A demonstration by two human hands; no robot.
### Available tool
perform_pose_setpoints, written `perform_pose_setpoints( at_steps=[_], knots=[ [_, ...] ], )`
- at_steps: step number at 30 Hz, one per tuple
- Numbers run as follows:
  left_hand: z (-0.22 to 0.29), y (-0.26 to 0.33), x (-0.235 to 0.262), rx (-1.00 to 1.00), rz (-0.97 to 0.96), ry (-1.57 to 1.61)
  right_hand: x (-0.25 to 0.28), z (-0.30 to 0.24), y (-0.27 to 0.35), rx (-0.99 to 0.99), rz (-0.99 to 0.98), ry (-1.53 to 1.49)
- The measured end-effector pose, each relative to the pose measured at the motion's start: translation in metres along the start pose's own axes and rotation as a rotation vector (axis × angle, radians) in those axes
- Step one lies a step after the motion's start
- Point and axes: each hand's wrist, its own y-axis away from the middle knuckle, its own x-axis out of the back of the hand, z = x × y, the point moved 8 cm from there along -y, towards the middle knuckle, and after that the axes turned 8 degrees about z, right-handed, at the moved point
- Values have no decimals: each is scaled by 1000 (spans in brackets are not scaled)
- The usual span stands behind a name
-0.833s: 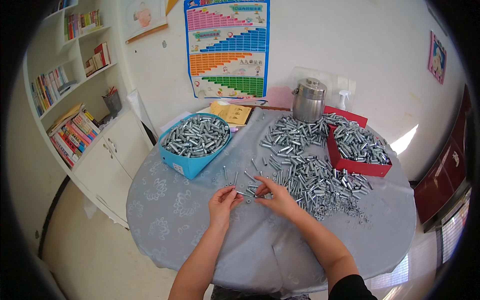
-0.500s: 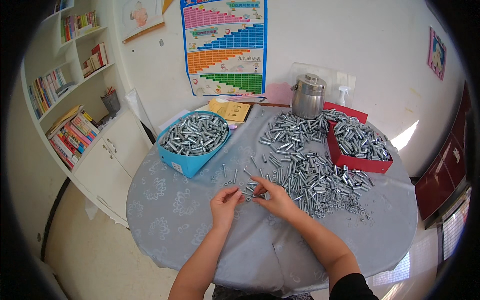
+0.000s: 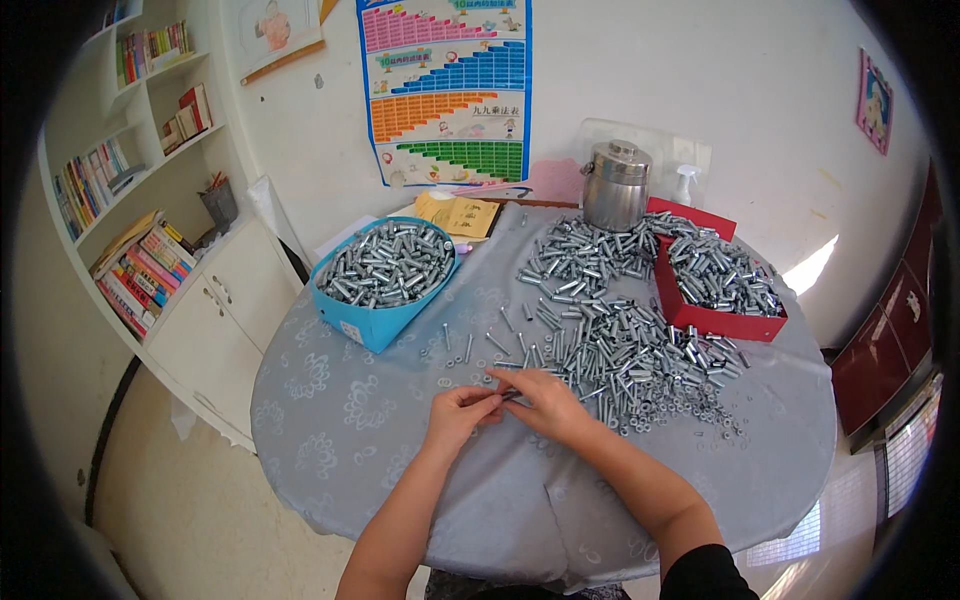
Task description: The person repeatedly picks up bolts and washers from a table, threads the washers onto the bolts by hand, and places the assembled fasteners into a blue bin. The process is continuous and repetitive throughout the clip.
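Observation:
Over the near middle of the table, my left hand [image 3: 462,416] and my right hand [image 3: 545,402] meet at the fingertips. Between them shows a slim metal bolt [image 3: 511,394], mostly hidden by the fingers. My left hand pinches it from one side, and the right thumb and fingers close on its other end; whether a second small part is there I cannot see. Just beyond the hands lie several loose bolts [image 3: 497,344] and small nuts. To the right spreads a large heap of silver bolts and sleeves [image 3: 620,350], with nuts [image 3: 690,405] along its near edge.
A blue box [image 3: 375,325] full of metal fasteners stands at the left. An open red box [image 3: 720,322], also filled, is at the right. Behind the heap stands a steel canister [image 3: 616,190], with a spray bottle [image 3: 685,185] nearby. Grey cloth [image 3: 350,470] covers the round table.
My hands have come together; the left moved slightly right. The bolt, more visible before at the left fingertips, is now largely covered. The view has shifted slightly.

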Motion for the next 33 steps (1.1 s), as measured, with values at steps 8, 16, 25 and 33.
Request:
perform_pose_setpoints(
  at_steps=[8,16,25,33],
  knots=[
    [13,-7,41,-29,311,281,34,58,-6,-309,230,-8],
    [6,-10,46,15,318,283,-23,90,-47,-83,-140,312],
    [6,-9,48,51,328,312,-42,110,-49,-163,-249,317],
    [4,-10,44,63,298,316,-26,115,-26,-685,17,-394]
  ],
)
